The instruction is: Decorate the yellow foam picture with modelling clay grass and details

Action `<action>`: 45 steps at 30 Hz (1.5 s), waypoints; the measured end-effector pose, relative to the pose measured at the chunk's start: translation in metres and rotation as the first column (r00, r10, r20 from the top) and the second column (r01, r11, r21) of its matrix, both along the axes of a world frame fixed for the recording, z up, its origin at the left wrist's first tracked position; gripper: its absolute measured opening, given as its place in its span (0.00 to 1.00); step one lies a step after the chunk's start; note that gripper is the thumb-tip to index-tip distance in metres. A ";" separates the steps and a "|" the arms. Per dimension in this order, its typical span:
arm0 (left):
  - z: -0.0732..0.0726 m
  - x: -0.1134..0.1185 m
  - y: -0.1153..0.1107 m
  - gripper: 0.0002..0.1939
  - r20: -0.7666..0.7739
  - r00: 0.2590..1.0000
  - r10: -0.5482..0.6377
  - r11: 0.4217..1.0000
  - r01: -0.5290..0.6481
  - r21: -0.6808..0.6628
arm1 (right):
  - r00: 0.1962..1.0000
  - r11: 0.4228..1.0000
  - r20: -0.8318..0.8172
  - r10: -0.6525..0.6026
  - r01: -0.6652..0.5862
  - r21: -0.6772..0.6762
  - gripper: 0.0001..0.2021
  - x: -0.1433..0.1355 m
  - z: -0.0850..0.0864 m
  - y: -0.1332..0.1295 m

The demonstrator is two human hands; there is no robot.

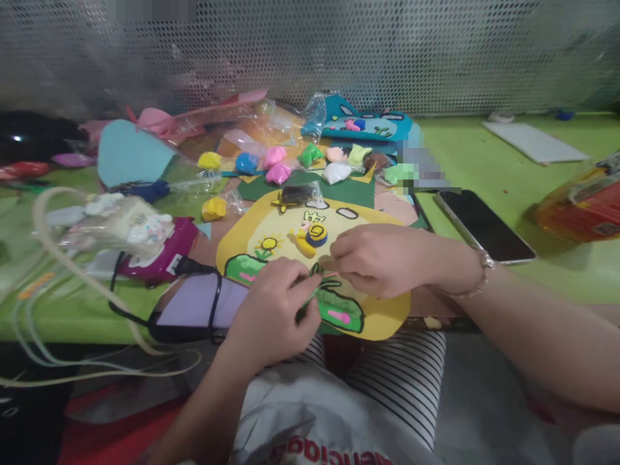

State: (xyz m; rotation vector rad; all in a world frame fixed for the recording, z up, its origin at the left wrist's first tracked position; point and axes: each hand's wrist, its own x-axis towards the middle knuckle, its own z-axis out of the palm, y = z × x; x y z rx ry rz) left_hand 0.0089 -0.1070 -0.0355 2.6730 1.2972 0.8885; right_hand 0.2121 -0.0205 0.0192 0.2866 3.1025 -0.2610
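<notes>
We note a rounded yellow card (394, 307) lying flat at the near edge of the green table (465, 155), in front of the person's lap. Raised on it: a snail figure (316, 234) with a blue and yellow spiral shell, at the card's middle, and a green patch (349, 302) outlined in black at its near right.

Left hand (281, 307): over the near middle of the card, index finger and thumb curved toward each other; we cannot tell what, if anything, they pinch. Right hand (371, 258): just right of the snail, fingers bunched and pointing left; a thin sliver seems to show by the fingertips, too blurred to identify.

Handling, our judgement: the card should be light and somewhat bendable, best held by its bare yellow rim. The raised pieces look like soft modelling clay, easily dented; we would favour a light fingertip touch at their edges, keeping pressure off the shell's spiral.

Surroundings: wrapped coloured lumps (278, 173) beyond the card, a phone (487, 226) to the right, a lilac pouch (203, 303) to the left.
</notes>
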 end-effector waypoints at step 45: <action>0.001 0.005 0.000 0.11 -0.012 0.993 0.116 0.993 -0.117 -0.006 | 1.000 0.993 0.000 -0.004 0.004 0.121 0.12 -0.006 -0.002 -0.007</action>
